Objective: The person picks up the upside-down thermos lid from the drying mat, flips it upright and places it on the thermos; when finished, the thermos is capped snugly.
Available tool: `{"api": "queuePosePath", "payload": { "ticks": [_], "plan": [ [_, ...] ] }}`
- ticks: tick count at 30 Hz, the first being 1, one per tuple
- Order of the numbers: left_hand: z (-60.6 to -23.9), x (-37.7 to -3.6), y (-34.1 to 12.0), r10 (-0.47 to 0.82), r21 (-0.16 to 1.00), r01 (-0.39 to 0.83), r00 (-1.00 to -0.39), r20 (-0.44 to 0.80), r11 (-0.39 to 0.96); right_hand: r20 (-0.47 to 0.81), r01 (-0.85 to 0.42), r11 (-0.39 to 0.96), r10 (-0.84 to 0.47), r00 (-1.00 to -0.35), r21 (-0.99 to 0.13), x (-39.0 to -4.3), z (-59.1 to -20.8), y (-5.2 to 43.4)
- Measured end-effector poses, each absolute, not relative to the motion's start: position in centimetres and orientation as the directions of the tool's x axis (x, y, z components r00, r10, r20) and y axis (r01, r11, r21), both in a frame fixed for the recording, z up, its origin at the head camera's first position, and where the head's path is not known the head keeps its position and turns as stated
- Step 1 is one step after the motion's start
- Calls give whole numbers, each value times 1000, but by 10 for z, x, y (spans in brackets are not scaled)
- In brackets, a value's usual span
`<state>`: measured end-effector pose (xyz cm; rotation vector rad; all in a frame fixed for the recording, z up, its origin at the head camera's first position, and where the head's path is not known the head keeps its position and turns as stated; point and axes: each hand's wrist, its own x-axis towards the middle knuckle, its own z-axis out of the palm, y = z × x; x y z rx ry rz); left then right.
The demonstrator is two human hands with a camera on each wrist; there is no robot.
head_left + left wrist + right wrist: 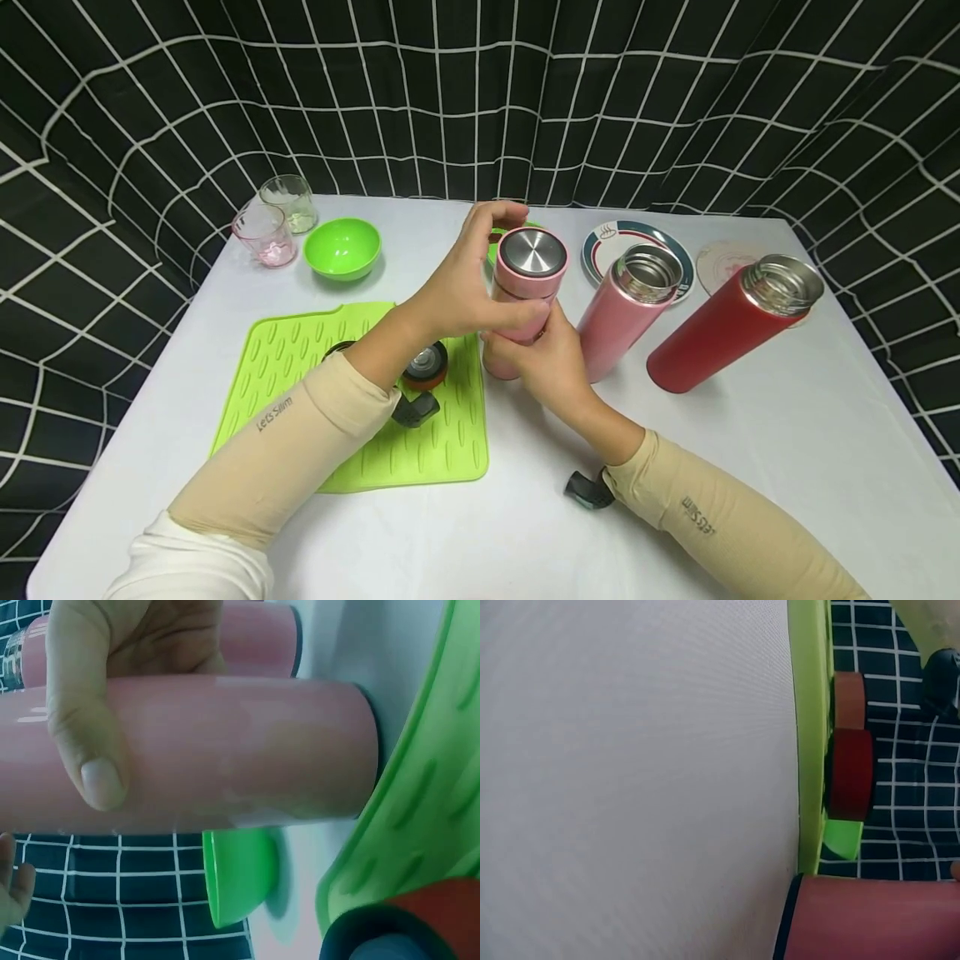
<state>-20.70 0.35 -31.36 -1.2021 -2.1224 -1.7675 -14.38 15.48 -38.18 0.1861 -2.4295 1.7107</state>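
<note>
- My left hand [468,287] clamps the lid [531,262]; my right hand [543,362] grips the pink flask [517,329], centre frame.
- Steady the base on the table [750,433], I judge; twist squarely.

White table [787,433] carries a green ribbed mat [300,367] at 8 o'clock, with a red lid [426,367] on it. Green bowl [342,247] and two glasses [273,218] at 10 o'clock. Open pink flask [626,304], open red flask [731,325] and plate [603,246] at 2 o'clock.
</note>
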Motion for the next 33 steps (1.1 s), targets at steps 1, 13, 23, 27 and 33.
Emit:
{"api": "queuePosePath", "payload": {
  "ticks": [1, 13, 23, 27, 33],
  "plan": [
    [-314, -207, 4, 481, 771, 637, -679, 555, 9, 205, -195, 340, -6, -979, -920, -144, -382, 154],
    [-310, -210, -1, 496, 831, 557, -726, 477, 16, 226, -223, 334, -33, -974, -916, -146, -382, 153],
    [-306, -210, 2, 513, 853, 521, -740, 434, 29, 235, -234, 314, -37, -971, -920, -147, -385, 153],
    [-303, -207, 1, 524, 880, 474, -759, 387, 38, 240, -243, 302, -47, -970, -922, -148, -386, 152],
    [-303, -206, 2, 463, 848, 523, -774, 431, 84, 221, -221, 318, -34, -975, -922, -146, -386, 157]
  ]
}}
